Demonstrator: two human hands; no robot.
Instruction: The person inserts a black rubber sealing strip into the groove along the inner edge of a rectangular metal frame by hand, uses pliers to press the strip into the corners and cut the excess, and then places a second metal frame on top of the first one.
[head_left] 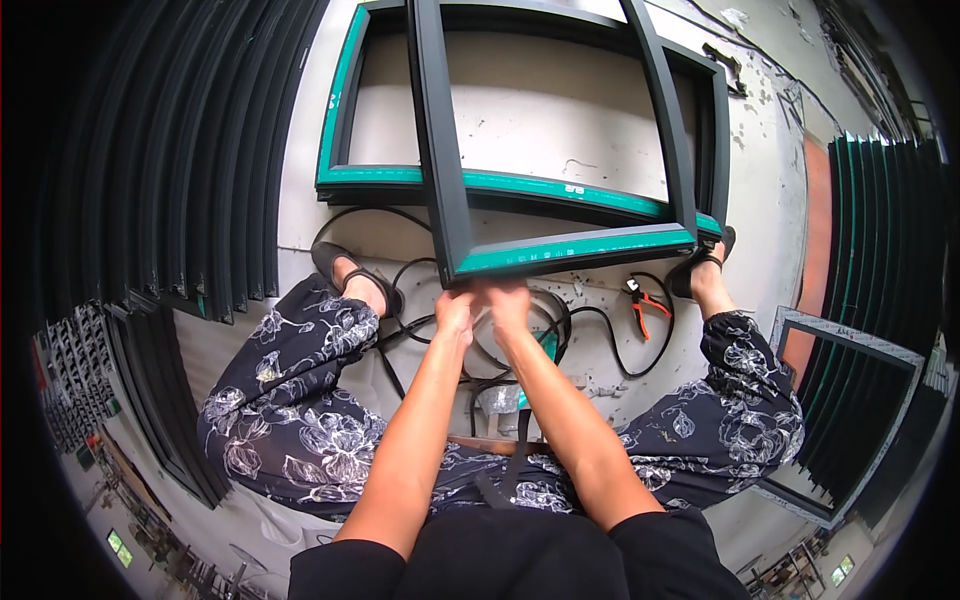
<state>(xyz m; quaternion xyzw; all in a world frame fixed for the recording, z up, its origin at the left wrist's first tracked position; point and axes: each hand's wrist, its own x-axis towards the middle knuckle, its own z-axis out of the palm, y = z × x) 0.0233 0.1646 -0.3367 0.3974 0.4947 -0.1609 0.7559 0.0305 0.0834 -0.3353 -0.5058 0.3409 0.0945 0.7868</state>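
A dark grey window frame with a green protective strip (580, 250) lies askew on top of a larger dark frame with green film (390, 175). At the near left corner of the upper frame, my left hand (456, 312) is closed, its fingertips partly hidden by the frame's edge. Right beside it my right hand (508, 305) is close against the same edge, its fingers smeared by motion and partly hidden. What lies between the fingers cannot be made out. Loops of thin black cord or strip (565, 325) lie on the floor under and around my forearms.
Orange-handled pliers (638, 308) lie to the right of my hands. Tall stacks of dark profiles (190, 150) stand at the left, more profiles (870, 220) at the right. A film-edged frame (850, 345) leans at the right. My feet flank the frames.
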